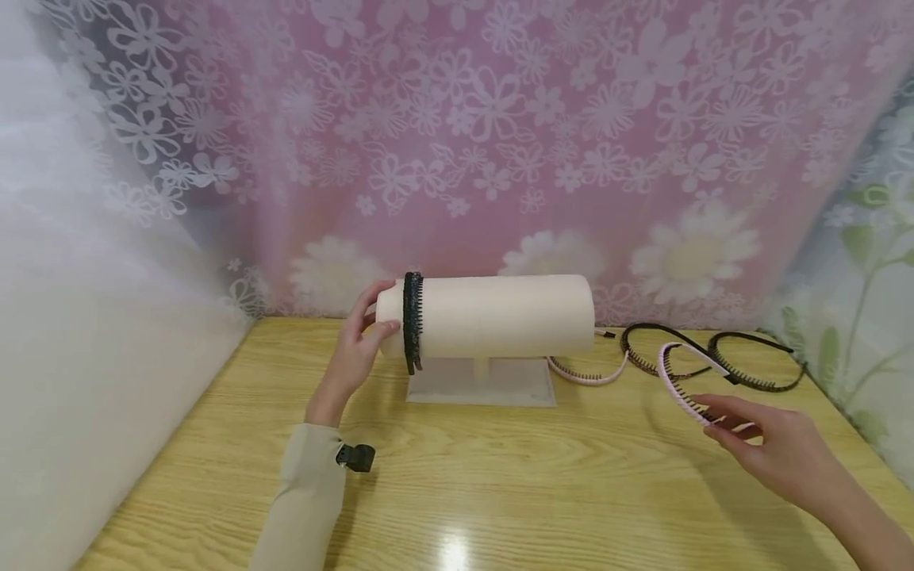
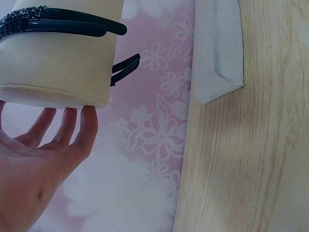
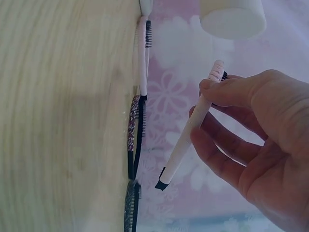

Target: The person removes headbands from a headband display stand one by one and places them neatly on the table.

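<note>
A cream padded cylinder [image 1: 500,316] lies sideways on a short stand with a pale base [image 1: 481,384]. Dark toothed headbands [image 1: 412,321] sit around its left part; in the left wrist view two dark bands [image 2: 72,21] with free ends show. My left hand [image 1: 350,357] grips the cylinder's left end, thumb in front and fingers behind. To the right of the cylinder, my right hand [image 1: 774,444] pinches a pale pink toothed headband [image 1: 671,385] in the air. The right wrist view shows my right hand [image 3: 260,121] with thumb and fingers on this pink band [image 3: 186,137], which has a black tip.
On the wooden table [image 1: 457,476], right of the stand, lie another pink headband [image 1: 593,381], a dark one with a patterned part [image 1: 643,365] and a black one [image 1: 767,386]. A pink floral curtain [image 1: 457,159] hangs behind; pale sheets stand at both sides.
</note>
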Available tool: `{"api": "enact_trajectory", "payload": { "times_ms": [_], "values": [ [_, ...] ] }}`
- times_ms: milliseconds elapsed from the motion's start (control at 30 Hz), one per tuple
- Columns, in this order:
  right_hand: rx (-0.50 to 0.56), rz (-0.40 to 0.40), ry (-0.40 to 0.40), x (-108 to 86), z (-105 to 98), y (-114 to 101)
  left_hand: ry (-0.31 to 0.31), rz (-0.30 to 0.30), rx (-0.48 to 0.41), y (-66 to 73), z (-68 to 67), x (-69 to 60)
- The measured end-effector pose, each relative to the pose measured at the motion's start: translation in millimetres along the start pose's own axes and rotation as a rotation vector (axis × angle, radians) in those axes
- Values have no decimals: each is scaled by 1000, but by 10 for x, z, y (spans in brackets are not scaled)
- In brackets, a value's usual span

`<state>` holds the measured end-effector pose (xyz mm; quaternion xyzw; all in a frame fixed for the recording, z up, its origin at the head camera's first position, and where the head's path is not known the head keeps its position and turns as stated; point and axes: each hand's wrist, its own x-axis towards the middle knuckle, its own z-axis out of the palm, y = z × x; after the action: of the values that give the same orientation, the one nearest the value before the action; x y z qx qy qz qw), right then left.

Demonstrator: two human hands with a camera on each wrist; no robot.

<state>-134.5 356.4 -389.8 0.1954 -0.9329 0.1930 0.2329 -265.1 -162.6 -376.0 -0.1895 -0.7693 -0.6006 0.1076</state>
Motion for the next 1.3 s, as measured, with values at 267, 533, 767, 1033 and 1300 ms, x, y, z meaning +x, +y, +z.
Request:
{"api": "enact_trajectory", "payload": {
  "times_ms": [267, 533, 767, 1033, 1300],
  "values": [
    [-28, 65, -29, -220, 20, 199, 0, 8, 4, 1, -8, -8],
    [-81, 133, -88, -347, 15, 345, 2, 0, 9, -8, -15, -17],
    [-131, 133, -86, -389, -18, 448, 3, 2, 0, -6, -10, -7],
    [-171, 143, -103, -450, -50, 572, 10, 17, 6, -4, 1, 10],
    [-199, 194, -120, -495, -59, 701, 15, 7, 7, 9, 0, 1]
  ]
}}
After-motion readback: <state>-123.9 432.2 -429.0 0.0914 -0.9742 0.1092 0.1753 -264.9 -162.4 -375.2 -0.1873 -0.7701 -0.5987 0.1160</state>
